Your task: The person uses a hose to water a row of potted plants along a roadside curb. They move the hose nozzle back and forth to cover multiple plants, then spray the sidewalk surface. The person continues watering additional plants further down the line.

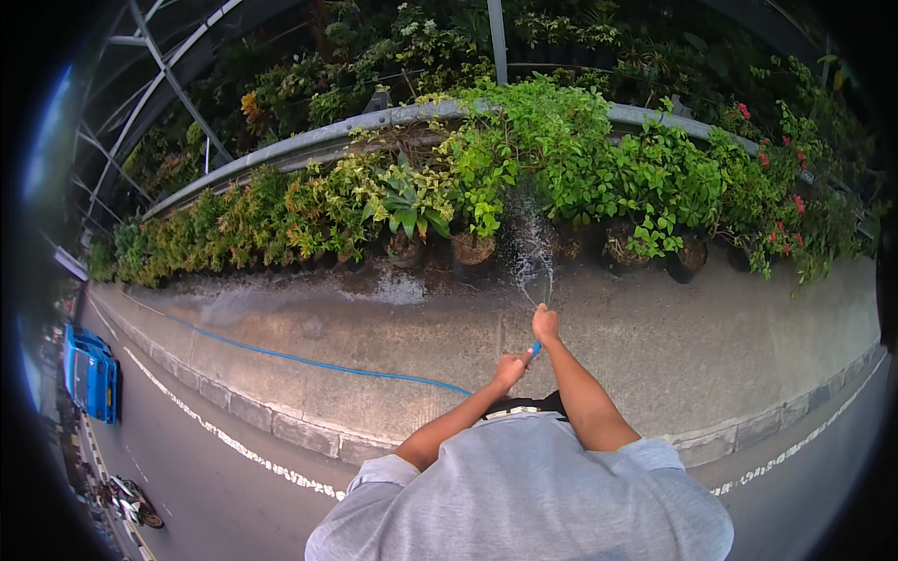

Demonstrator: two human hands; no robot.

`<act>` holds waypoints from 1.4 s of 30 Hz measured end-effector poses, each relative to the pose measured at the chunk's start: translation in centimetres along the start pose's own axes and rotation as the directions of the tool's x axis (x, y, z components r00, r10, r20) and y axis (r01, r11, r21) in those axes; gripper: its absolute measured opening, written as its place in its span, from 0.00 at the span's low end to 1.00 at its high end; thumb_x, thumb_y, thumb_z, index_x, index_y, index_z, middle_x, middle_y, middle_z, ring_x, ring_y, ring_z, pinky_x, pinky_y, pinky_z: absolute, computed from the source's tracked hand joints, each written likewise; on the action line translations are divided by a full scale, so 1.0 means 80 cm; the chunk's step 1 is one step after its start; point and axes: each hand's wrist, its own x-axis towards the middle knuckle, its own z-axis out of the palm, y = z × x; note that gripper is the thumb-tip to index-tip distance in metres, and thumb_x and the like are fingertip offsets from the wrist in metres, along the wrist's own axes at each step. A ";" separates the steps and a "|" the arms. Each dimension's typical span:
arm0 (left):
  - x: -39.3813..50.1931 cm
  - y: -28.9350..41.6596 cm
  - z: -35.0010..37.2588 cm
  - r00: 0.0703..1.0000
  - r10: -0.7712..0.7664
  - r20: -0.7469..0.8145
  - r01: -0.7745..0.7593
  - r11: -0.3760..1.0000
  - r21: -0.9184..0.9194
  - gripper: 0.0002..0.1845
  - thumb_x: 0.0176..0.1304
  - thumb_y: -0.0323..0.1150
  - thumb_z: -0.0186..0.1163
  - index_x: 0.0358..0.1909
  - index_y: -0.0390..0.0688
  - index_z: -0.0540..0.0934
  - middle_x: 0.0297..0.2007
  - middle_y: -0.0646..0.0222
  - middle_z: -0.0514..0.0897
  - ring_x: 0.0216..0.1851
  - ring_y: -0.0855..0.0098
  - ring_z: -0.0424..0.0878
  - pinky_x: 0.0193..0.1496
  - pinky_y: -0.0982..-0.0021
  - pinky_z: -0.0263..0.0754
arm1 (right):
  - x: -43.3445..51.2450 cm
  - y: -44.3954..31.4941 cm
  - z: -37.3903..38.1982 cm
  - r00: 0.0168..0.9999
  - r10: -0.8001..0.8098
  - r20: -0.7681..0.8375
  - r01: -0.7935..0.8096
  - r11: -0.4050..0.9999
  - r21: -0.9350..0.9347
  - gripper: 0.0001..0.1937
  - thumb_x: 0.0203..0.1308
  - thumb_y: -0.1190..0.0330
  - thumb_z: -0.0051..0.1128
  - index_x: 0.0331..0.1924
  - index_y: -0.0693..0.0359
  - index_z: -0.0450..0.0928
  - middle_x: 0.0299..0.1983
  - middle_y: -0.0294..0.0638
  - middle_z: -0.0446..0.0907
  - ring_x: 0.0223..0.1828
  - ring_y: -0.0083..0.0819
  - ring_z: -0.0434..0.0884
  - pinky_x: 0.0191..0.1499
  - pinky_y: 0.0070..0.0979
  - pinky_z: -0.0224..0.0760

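Note:
My right hand (546, 324) grips a blue garden hose (537, 348) close to its outlet, which the fingers hide. Behind it, nearer my body, my left hand (512, 369) holds the same hose. A spray of water (534, 256) fans out from my right hand and falls among the potted plants ahead. Straight in front stands a bushy green shrub (540, 140). Below it, a round plant pot (473, 249) sits beside the spray. The hose's trailing length (316, 363) runs off to the left across the concrete pavement (673, 350).
A metal guardrail (280, 160) runs behind the row of plants. Wet patches (393, 287) darken the pavement by the pots. A stone kerb (302, 428) borders the road (231, 498), where a blue vehicle (91, 372) and a motorcycle (132, 501) stand at the left. Red flowers (800, 203) show at the right.

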 end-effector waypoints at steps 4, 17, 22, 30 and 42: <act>0.001 -0.004 0.003 1.000 -0.017 -0.021 0.018 1.000 0.016 0.28 0.61 0.54 0.55 0.17 0.38 0.79 0.10 0.71 0.69 0.14 0.75 0.65 0.20 0.68 0.56 | 0.001 0.009 0.001 1.000 0.004 0.002 -0.004 1.000 -0.015 0.29 0.63 0.55 0.36 0.32 0.78 0.78 0.35 0.69 0.77 0.44 0.62 0.77 0.49 0.48 0.67; -0.001 0.007 -0.005 0.997 -0.022 0.068 0.017 0.997 0.080 0.28 0.61 0.55 0.54 0.17 0.39 0.80 0.10 0.69 0.71 0.15 0.74 0.68 0.22 0.66 0.60 | 0.010 0.020 0.006 0.997 0.076 -0.007 -0.076 0.997 -0.009 0.28 0.62 0.54 0.36 0.35 0.78 0.79 0.38 0.69 0.77 0.46 0.61 0.77 0.52 0.47 0.67; -0.003 0.012 -0.004 0.992 -0.040 0.118 0.034 0.998 0.052 0.29 0.60 0.57 0.54 0.19 0.38 0.79 0.12 0.71 0.70 0.15 0.76 0.66 0.21 0.70 0.56 | 0.012 0.026 0.001 0.997 0.077 -0.027 -0.078 0.996 -0.040 0.29 0.62 0.54 0.35 0.35 0.78 0.78 0.38 0.69 0.77 0.46 0.61 0.77 0.52 0.47 0.67; 0.010 0.008 0.005 0.992 -0.050 0.118 0.037 0.993 0.111 0.29 0.61 0.55 0.53 0.18 0.38 0.80 0.10 0.71 0.69 0.15 0.75 0.66 0.21 0.68 0.57 | 0.009 0.020 -0.018 0.996 0.080 -0.032 -0.080 0.997 0.000 0.29 0.63 0.55 0.34 0.35 0.78 0.78 0.37 0.69 0.77 0.45 0.63 0.76 0.50 0.49 0.66; 0.025 0.010 0.010 0.996 0.082 0.045 -0.080 0.996 -0.045 0.27 0.63 0.54 0.53 0.17 0.40 0.77 0.11 0.75 0.66 0.15 0.78 0.63 0.21 0.71 0.53 | 0.004 -0.032 -0.031 0.950 -0.234 -0.205 0.240 0.971 0.003 0.24 0.62 0.59 0.35 0.32 0.73 0.79 0.35 0.65 0.77 0.42 0.63 0.76 0.47 0.49 0.66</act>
